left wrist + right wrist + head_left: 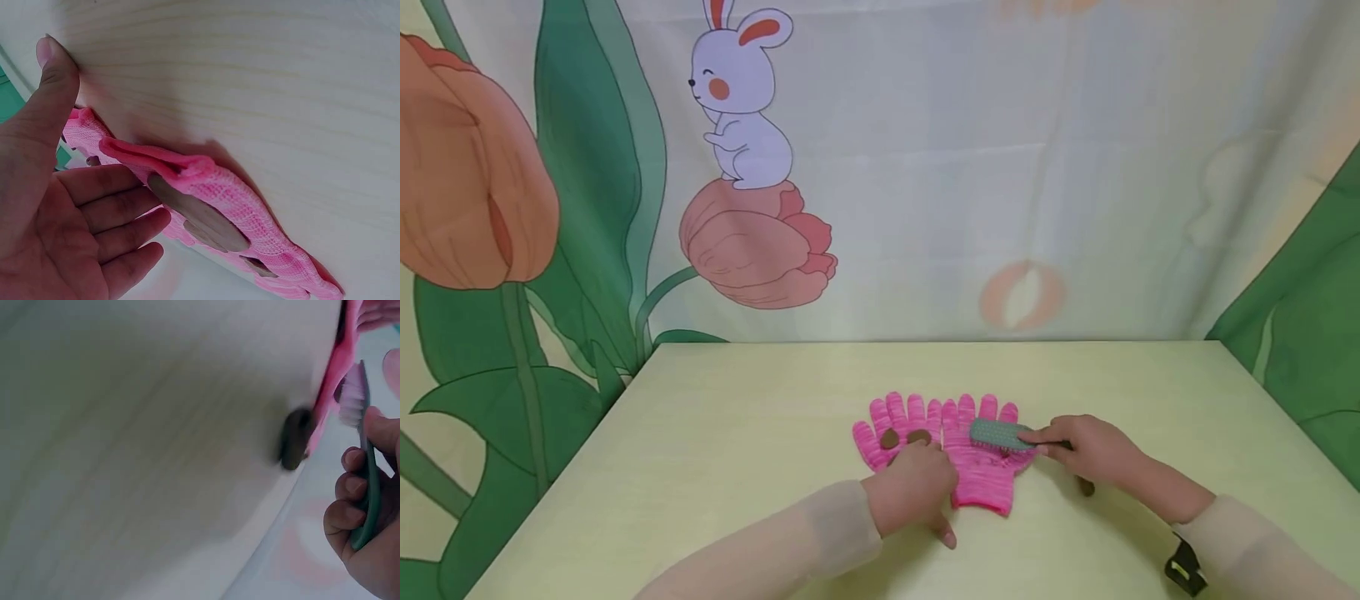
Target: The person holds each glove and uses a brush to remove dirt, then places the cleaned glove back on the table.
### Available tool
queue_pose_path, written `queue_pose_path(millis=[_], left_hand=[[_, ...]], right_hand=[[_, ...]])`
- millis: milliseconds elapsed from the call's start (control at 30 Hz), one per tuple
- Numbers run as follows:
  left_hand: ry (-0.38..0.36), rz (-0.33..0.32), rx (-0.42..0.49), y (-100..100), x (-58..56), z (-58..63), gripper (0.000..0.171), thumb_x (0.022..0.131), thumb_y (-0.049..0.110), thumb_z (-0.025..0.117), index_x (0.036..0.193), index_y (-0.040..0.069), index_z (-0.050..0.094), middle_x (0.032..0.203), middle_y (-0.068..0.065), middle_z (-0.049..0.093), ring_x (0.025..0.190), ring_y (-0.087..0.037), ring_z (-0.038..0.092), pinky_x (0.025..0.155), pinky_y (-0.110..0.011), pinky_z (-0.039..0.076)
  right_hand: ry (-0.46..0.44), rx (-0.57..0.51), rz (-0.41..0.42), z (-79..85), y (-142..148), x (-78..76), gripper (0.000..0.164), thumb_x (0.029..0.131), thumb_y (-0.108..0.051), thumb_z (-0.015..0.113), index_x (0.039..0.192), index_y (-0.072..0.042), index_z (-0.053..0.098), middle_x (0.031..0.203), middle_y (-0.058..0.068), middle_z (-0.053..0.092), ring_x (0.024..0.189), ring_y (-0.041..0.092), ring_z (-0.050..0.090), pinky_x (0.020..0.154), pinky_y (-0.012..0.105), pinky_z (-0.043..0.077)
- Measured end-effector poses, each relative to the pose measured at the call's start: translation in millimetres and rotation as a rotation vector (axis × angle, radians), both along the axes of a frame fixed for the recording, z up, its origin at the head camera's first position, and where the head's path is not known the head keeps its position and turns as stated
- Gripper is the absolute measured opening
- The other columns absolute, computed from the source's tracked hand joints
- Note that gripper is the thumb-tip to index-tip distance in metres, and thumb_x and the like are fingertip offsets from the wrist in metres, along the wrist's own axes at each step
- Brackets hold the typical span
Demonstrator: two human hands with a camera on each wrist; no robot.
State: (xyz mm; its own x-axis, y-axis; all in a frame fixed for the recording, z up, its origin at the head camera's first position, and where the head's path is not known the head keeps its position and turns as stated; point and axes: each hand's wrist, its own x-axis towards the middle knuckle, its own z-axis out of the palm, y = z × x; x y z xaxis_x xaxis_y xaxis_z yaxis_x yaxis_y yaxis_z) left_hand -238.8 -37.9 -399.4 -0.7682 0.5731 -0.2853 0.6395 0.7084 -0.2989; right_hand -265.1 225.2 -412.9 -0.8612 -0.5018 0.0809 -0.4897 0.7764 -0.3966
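Observation:
Two pink knitted gloves lie side by side on the table, a left glove (868, 442) and a right glove (981, 483). Flat brown pieces (200, 209) sit on the left glove. My left hand (917, 479) is over that glove near its cuff, fingers straight and thumb spread wide; whether the fingertips press on it I cannot tell. With my right hand (1093, 450) I grip a green brush (374, 481) by its handle. Its head lies over the right glove, the pale bristles (351, 403) facing down toward the fabric.
A dark brown lump (1085, 486) is on the pale wooden table (737, 417), right of the right glove. A black band (1185, 567) is at my right sleeve. Behind the table hangs a cloth (910, 167) printed with a rabbit and tulips.

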Motion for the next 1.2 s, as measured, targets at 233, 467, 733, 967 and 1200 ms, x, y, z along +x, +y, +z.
queue_pose_path(millis=[233, 467, 733, 967, 1200], left_hand=[[-0.006, 0.009, 0.002, 0.5, -1.9, 0.5, 0.057, 0.071, 0.077, 0.074, 0.093, 0.025, 0.075, 0.107, 0.008, 0.076, 0.11, -0.012, 0.067, 0.113, -0.027, 0.048], [-0.008, 0.026, -0.001, 0.4, -2.0, 0.2, 0.056, 0.071, 0.076, 0.075, 0.09, 0.023, 0.075, 0.107, 0.006, 0.076, 0.108, -0.013, 0.066, 0.108, -0.027, 0.049], [-0.023, 0.029, -0.001, 5.3, -0.9, 0.7, 0.055, 0.071, 0.076, 0.075, 0.091, 0.024, 0.075, 0.107, 0.006, 0.076, 0.107, -0.013, 0.066, 0.106, -0.027, 0.051], [-0.025, 0.022, 0.02, 8.8, 0.8, -0.7, 0.055, 0.072, 0.074, 0.076, 0.09, 0.023, 0.074, 0.108, 0.006, 0.075, 0.106, -0.014, 0.066, 0.105, -0.027, 0.052], [-0.066, 0.041, 0.022, 6.7, -0.2, 0.4, 0.054, 0.073, 0.071, 0.078, 0.094, 0.021, 0.074, 0.109, 0.004, 0.075, 0.106, -0.015, 0.065, 0.1, -0.027, 0.054]], right_hand=[[0.101, 0.079, -0.051, 0.4, 41.4, 2.9, 0.03, 0.094, -0.015, 0.071, 0.123, -0.016, 0.076, 0.069, -0.01, 0.041, 0.06, 0.0, 0.028, 0.055, 0.018, 0.027], [0.191, 0.09, -0.117, 7.3, 61.6, 6.9, 0.03, 0.094, -0.016, 0.072, 0.123, -0.014, 0.076, 0.069, -0.009, 0.046, 0.058, 0.001, 0.028, 0.053, 0.019, 0.026], [0.139, -0.012, -0.125, 17.1, 38.9, 3.4, 0.032, 0.096, -0.015, 0.069, 0.128, -0.013, 0.074, 0.072, -0.007, 0.051, 0.059, 0.003, 0.033, 0.054, 0.02, 0.029], [0.008, -0.004, -0.054, 11.1, 28.9, 2.0, 0.031, 0.095, -0.012, 0.069, 0.125, -0.013, 0.075, 0.07, -0.009, 0.048, 0.06, 0.001, 0.036, 0.055, 0.018, 0.031], [-0.014, 0.03, -0.104, 7.6, 58.2, 5.6, 0.033, 0.095, -0.011, 0.069, 0.128, -0.01, 0.072, 0.07, -0.007, 0.051, 0.059, 0.003, 0.033, 0.054, 0.019, 0.031]])
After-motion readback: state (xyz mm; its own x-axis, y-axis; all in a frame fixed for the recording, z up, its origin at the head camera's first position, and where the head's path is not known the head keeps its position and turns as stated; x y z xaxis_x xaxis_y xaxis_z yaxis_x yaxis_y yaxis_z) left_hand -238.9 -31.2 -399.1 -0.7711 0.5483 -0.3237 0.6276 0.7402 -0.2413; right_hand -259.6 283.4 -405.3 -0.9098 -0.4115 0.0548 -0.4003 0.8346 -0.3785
